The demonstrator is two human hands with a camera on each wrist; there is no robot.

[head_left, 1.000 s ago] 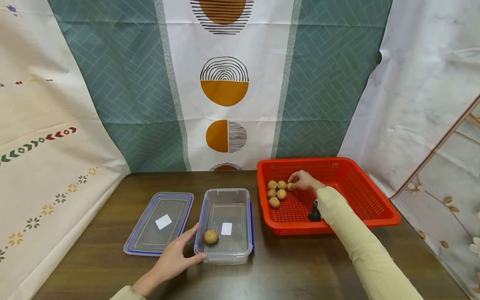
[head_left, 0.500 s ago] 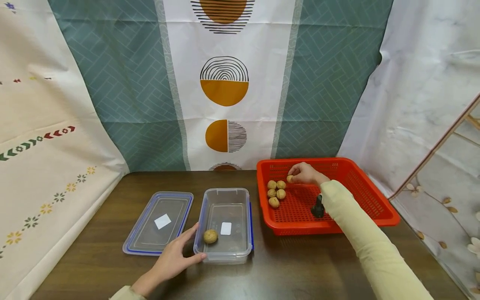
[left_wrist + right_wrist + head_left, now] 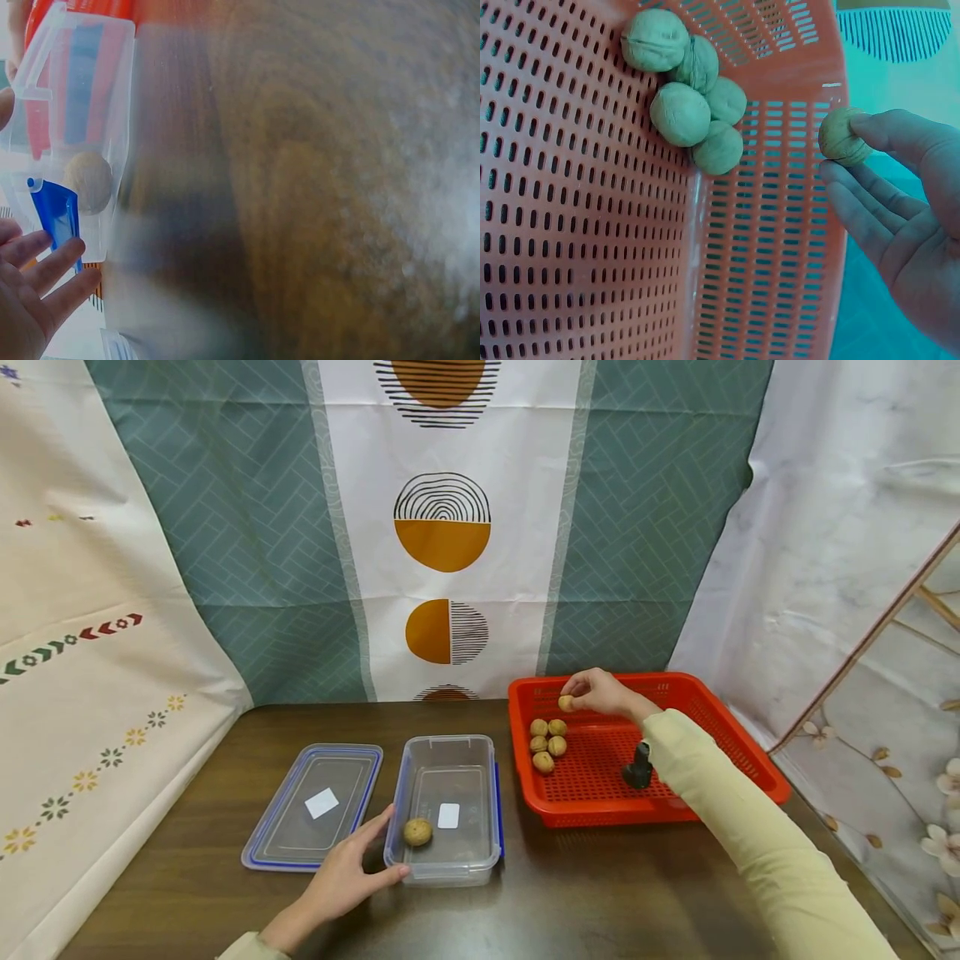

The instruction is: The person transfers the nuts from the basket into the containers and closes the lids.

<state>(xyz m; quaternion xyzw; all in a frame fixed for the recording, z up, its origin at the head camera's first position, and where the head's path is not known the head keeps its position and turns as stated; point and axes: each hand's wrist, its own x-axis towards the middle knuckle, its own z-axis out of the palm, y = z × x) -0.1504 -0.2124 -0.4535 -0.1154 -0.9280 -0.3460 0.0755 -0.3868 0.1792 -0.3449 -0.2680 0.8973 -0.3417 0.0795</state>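
In the head view my right hand (image 3: 600, 692) pinches a walnut (image 3: 566, 702) between thumb and fingertips, above the back of the red plastic basket (image 3: 600, 814). In the right wrist view this walnut (image 3: 845, 136) is held near the basket's rim. Several more walnuts (image 3: 557, 746) lie together at the basket's left side. My left hand (image 3: 337, 878) rests at the near left corner of a lidless clear plastic box (image 3: 468, 781), thumb on the front rim, other fingers extended along the left side. One walnut (image 3: 417, 832) sits inside the box, near that corner.
A clear lid (image 3: 311, 827) with a blue seal lies left of the box on the wooden table (image 3: 570, 902). The basket stands to the box's right. A patterned cloth (image 3: 442, 635) hangs behind the table. A black wrist device (image 3: 639, 767) is on my right wrist.
My right hand has lifted a walnut up from the group in the basket and moved it slightly left toward the back rim. The left hand has stayed by the box.
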